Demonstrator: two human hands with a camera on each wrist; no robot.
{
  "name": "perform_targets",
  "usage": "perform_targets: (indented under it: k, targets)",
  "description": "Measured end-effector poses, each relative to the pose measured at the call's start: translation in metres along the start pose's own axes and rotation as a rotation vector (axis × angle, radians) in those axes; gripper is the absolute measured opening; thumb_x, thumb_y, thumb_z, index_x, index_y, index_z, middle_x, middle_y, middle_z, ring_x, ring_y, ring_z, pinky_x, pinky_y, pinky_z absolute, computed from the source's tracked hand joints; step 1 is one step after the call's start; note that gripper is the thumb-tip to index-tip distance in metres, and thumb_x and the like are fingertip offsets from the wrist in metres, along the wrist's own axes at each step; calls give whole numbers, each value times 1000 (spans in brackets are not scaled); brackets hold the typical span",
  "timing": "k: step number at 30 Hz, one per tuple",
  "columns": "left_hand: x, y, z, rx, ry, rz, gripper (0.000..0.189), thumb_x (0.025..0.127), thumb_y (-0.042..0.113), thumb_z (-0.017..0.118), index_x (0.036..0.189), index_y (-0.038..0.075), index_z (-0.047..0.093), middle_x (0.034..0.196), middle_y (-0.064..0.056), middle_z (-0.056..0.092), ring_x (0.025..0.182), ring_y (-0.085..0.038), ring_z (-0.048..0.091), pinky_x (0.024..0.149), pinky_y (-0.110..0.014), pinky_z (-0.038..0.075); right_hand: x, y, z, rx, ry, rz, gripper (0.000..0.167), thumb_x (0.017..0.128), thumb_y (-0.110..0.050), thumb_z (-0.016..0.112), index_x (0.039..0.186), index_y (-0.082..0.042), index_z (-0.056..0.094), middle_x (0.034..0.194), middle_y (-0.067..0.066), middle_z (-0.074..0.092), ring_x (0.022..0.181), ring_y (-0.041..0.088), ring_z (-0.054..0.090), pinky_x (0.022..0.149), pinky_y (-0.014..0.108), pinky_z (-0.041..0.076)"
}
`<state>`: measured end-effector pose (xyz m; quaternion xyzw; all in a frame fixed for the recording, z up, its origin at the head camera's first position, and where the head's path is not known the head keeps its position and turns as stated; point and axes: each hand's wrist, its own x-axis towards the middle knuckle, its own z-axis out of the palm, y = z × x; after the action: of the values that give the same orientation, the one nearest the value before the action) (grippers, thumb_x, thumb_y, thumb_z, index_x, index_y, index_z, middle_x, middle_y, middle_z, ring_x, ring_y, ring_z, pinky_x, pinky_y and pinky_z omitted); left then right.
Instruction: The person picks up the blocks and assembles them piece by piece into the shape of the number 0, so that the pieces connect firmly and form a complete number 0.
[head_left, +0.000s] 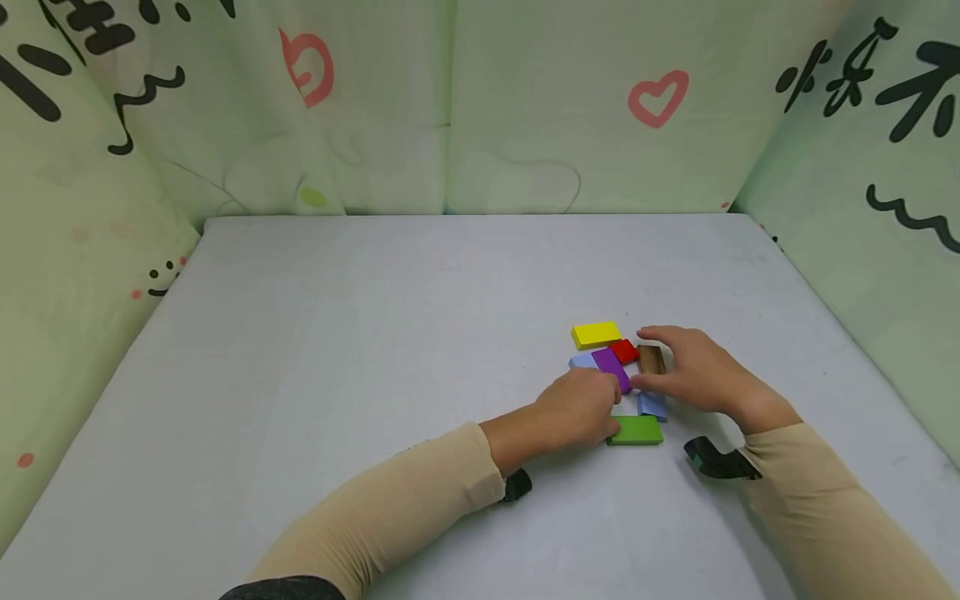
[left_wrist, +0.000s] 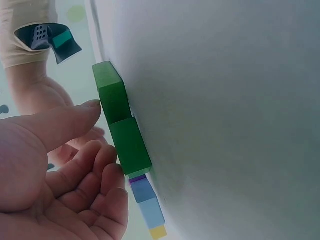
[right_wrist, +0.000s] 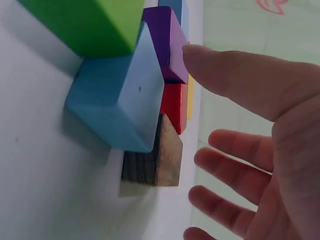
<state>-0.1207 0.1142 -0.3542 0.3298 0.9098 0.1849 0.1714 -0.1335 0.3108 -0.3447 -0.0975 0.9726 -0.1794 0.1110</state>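
Observation:
The left hand (head_left: 573,410), its fingers bent, is over the near left side of a cluster of blocks. Its thumb tip is right at the green block (head_left: 635,430), and the index fingertip reaches the purple block (head_left: 612,369). In the left wrist view the thumb and curled fingers lie along two green faces (left_wrist: 131,147). Spread around the dark wooden block (head_left: 651,360), the right hand (head_left: 701,375) has its thumb tip by the purple block and its other fingers apart. A light blue block (right_wrist: 117,95) sits between the wooden and green ones.
A red block (head_left: 624,351) and a yellow block (head_left: 597,335) lie at the cluster's far side. Another light blue block (head_left: 582,361) is left of the purple one. The white table (head_left: 337,350) is bordered by printed cloth walls (head_left: 525,108).

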Motion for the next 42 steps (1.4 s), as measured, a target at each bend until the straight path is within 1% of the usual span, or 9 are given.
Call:
perform_targets:
  k: [2, 7, 10, 14, 19, 25, 33, 38, 42]
  targets:
    - [0, 0, 0, 2, 0, -1, 31, 90, 28, 77, 117, 14, 72, 101, 9, 69, 86, -4, 57, 79, -15, 47, 3, -2, 0, 12, -9, -10, 81, 83, -39, 81, 141, 8, 48, 140, 31, 49, 129, 51, 41, 102, 68, 35]
    - [0, 0, 0, -2, 1, -1, 32, 90, 28, 77, 118, 13, 72, 103, 9, 69, 87, -4, 57, 82, -15, 48, 7, -5, 0, 39, -39, -25, 78, 85, -35, 81, 140, 9, 49, 137, 29, 52, 125, 48, 45, 102, 66, 36]
    - [0, 0, 0, 7, 3, 3, 32, 90, 28, 77, 118, 14, 72, 105, 9, 70, 89, -4, 58, 83, -15, 48, 9, -6, 1, 39, -41, -26, 77, 85, -36, 80, 140, 9, 49, 136, 29, 54, 122, 47, 48, 101, 65, 38]
    - [-1, 0, 0, 10, 5, 10, 32, 90, 28, 77, 119, 14, 72, 106, 10, 70, 91, -4, 58, 84, -15, 48, 8, -10, 1, 40, -30, -33, 76, 85, -34, 80, 141, 7, 49, 139, 28, 52, 126, 47, 46, 103, 64, 37]
    - [-1, 0, 0, -7, 7, 10, 32, 90, 27, 77, 119, 13, 72, 106, 10, 70, 90, -4, 58, 83, -16, 48, 9, -19, 0, 28, -20, -50, 72, 85, -26, 80, 142, 6, 49, 142, 28, 48, 131, 46, 42, 105, 63, 35]
    - [-1, 0, 0, -16, 8, 5, 31, 90, 26, 78, 117, 13, 73, 104, 10, 70, 89, -4, 58, 80, -15, 48, 14, -23, 1, 11, -37, -83, 62, 86, -17, 78, 138, 6, 53, 136, 26, 54, 121, 42, 51, 101, 58, 42]
    - [-1, 0, 0, -25, 6, 9, 30, 89, 25, 78, 116, 12, 73, 103, 9, 70, 88, -4, 58, 80, -15, 47, 17, -24, 2, 5, -67, -89, 62, 85, -18, 79, 137, 6, 54, 133, 25, 57, 120, 41, 52, 101, 58, 42]
    - [-1, 0, -1, -20, 5, 5, 30, 90, 26, 78, 116, 14, 73, 102, 10, 69, 87, -4, 57, 79, -15, 47, 19, -25, 2, -38, -59, -121, 61, 85, -19, 80, 134, 8, 56, 132, 25, 58, 122, 43, 52, 101, 58, 42]
    - [-1, 0, 0, -13, 6, 13, 29, 90, 26, 77, 116, 14, 72, 101, 10, 69, 87, -4, 58, 79, -15, 47, 21, -25, 2, -63, -65, -131, 60, 85, -20, 80, 133, 8, 57, 134, 27, 56, 126, 46, 49, 101, 58, 42]
